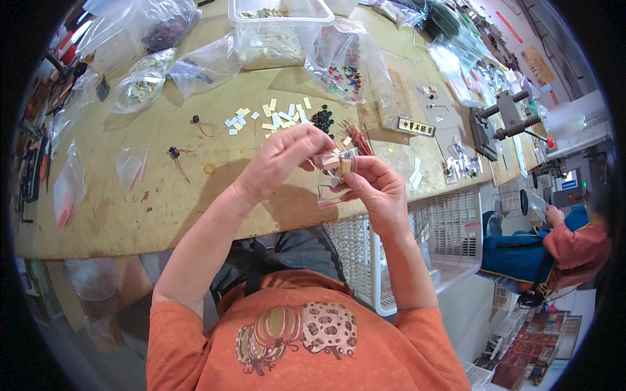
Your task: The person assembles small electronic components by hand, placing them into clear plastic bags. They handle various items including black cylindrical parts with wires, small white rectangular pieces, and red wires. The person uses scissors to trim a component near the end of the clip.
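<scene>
Between my two hands, above the table's near edge, is a small clear zip bag [329, 193] with small light-coloured parts inside. My right hand [381, 193] pinches the bag between thumb and fingers. From the other side, my left hand [283, 159] has its fingertips drawn together at the bag's upper end; whether they grip the plastic is hard to make out. Just beyond the hands lie yellow and white rectangular pieces [270, 117], a heap of round black parts [322, 118] and a bunch of red wires [358, 138].
A clear plastic tub [280, 49] of flat pieces stands at the back, beside bags of small parts [344, 65]. A hand press [505, 120] is at the right. A white plastic basket [385, 274] stands below the table edge. Another person [554, 247] works at far right.
</scene>
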Demonstrator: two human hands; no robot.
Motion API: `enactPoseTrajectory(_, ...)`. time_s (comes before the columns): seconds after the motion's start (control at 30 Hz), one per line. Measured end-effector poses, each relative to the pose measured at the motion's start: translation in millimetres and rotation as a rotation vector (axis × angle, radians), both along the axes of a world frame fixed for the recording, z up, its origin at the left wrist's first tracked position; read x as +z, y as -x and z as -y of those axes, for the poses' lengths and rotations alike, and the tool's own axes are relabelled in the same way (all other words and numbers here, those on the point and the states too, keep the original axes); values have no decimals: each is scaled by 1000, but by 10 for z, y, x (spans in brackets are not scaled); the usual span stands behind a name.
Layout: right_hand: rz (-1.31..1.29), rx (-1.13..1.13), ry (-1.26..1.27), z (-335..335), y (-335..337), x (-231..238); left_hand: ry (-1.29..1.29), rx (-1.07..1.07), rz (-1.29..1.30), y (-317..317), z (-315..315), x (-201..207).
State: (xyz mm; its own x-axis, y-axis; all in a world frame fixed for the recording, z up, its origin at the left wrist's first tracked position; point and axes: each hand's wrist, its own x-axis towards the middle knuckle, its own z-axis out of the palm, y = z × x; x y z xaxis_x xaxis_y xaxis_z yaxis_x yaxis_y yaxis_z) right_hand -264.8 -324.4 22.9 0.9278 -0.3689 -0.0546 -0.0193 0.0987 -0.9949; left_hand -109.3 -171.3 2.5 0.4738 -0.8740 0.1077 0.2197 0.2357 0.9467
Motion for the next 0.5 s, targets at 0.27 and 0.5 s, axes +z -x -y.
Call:
enactPoseTrajectory(0.27, -25, 26, -19, 8, 41, -2, -23, -72, -16, 62, 67, -110)
enactPoseTrajectory(0.5, 57, -38, 5, 362, 211, -176, -132, 147, 111, 41, 82, -25)
